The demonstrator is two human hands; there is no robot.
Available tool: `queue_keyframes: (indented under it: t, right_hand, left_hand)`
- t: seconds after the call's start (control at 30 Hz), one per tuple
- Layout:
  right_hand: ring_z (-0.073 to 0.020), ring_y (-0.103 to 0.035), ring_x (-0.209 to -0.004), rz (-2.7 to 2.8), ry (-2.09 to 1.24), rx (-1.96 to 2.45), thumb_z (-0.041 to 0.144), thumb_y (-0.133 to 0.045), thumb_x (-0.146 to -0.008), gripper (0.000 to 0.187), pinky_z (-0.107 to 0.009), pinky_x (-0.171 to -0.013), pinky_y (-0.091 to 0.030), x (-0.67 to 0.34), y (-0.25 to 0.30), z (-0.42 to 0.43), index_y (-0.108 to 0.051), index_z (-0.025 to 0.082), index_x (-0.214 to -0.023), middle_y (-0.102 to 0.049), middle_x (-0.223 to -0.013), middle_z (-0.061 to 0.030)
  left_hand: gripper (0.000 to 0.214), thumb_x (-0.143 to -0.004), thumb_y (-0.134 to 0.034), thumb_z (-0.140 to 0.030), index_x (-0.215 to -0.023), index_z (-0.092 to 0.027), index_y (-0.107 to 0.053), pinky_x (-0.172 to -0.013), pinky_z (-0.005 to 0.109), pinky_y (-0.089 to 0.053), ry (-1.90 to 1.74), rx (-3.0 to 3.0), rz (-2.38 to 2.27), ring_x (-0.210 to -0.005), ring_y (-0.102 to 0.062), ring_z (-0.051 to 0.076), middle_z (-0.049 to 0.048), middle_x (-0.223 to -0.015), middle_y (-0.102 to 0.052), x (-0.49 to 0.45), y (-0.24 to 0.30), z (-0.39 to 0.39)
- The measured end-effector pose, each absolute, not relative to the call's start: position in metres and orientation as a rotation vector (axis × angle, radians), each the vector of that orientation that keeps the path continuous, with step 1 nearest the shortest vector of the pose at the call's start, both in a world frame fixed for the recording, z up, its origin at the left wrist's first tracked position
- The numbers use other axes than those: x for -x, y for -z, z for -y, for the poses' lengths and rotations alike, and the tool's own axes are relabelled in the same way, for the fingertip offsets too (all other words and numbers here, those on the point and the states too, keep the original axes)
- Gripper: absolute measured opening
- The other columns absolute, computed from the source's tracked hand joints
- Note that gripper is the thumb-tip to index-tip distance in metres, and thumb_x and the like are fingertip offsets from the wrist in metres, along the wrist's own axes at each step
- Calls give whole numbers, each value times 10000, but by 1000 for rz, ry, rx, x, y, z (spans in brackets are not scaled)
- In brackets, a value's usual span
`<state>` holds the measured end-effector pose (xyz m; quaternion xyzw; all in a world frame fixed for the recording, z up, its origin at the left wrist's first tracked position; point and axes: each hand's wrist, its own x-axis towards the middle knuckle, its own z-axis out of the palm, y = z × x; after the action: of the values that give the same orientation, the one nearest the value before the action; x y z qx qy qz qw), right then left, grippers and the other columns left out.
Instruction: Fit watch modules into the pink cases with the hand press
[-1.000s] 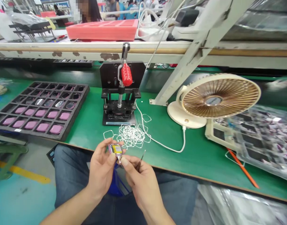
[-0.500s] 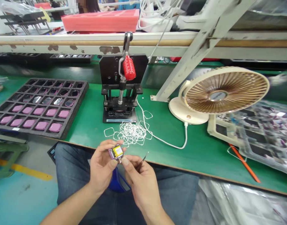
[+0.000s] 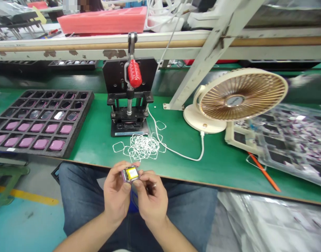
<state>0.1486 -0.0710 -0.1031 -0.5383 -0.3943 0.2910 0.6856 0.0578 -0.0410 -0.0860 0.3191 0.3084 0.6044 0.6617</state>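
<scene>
A small purple watch case [image 3: 131, 173], its inside showing a yellow-wrapped battery, is held over my lap just off the bench edge. My left hand [image 3: 115, 194] grips it from the left side, thumb below and fingers behind. On its right edge, the thumb and curled fingers of my right hand [image 3: 153, 199] are closed. Within those right fingers, whatever the palm holds is mostly hidden. Just beyond the hands lies a tangled heap of thin white square rings [image 3: 144, 146] on the green bench top.
A black toggle press [image 3: 130, 115] with a red handle stands behind the rings. At left is a grey foam tray [image 3: 79, 130] of purple cases. A cream fan [image 3: 204, 120], its white cable, an orange stick [image 3: 265, 172] and clear plastic trays [image 3: 283, 159] are on the right.
My right hand has closed in on the case's right edge. Dark tweezers that stuck out from it are now hidden in the fingers. The view has shifted slightly.
</scene>
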Motion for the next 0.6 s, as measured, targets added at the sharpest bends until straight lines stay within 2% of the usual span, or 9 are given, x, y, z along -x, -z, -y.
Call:
queue_keyframes:
  t: [0.1,0.2,0.27,0.37,0.47,0.6]
  right_hand:
    - [-147,-586,-695,938,-557,1238,315,-732,-992,148,-273,-642,-478,-151,93,86,-632,243,-909,-619,-844,-13]
    - [-125,-484,-578,1071,-586,1326,403,-657,-1015,287,-276,-576,-397,-173,79,117,-532,250,-807,-546,-722,17]
    - [-126,-450,-536,1214,-554,1556,473,-534,-1052,426,-290,-571,-368,-205,75,147,-461,253,-695,-502,-627,19]
    - [-162,-534,-584,1150,-367,2109,587,-375,-1079,595,-313,-642,-434,-284,75,206,-456,254,-592,-537,-595,-25]
    - [-218,-664,-808,814,-197,2481,581,-365,-1110,578,-361,-825,-522,-386,81,260,-647,228,-750,-691,-797,-90]
    - [-232,-705,-1043,480,-198,2823,507,-627,-1082,362,-445,-989,-571,-502,102,288,-726,158,-1092,-738,-1114,-91]
  left_hand:
    - [335,-824,-937,-379,-1130,-310,-820,-1025,420,-636,-1270,-644,-779,-1191,-761,332,57,-1247,-743,-58,80,57]
    - [487,-776,-969,-376,-1227,-316,-794,-954,350,-667,-1015,-556,-895,-1148,-789,320,72,-1276,-792,-50,76,68]
    - [578,-752,-978,-410,-1288,-342,-771,-901,383,-698,-817,-526,-951,-1129,-800,357,75,-1319,-797,-48,77,67]
    - [498,-758,-956,-489,-1199,-315,-804,-831,360,-718,-618,-527,-1024,-1084,-817,367,70,-1317,-808,-55,77,65]
    - [420,-788,-929,-493,-1128,-266,-828,-817,279,-703,-496,-532,-1040,-1065,-824,332,75,-1280,-822,-66,70,73]
    - [424,-767,-940,-506,-1085,-241,-849,-810,320,-711,-404,-539,-1011,-1072,-819,361,105,-1269,-823,-79,69,87]
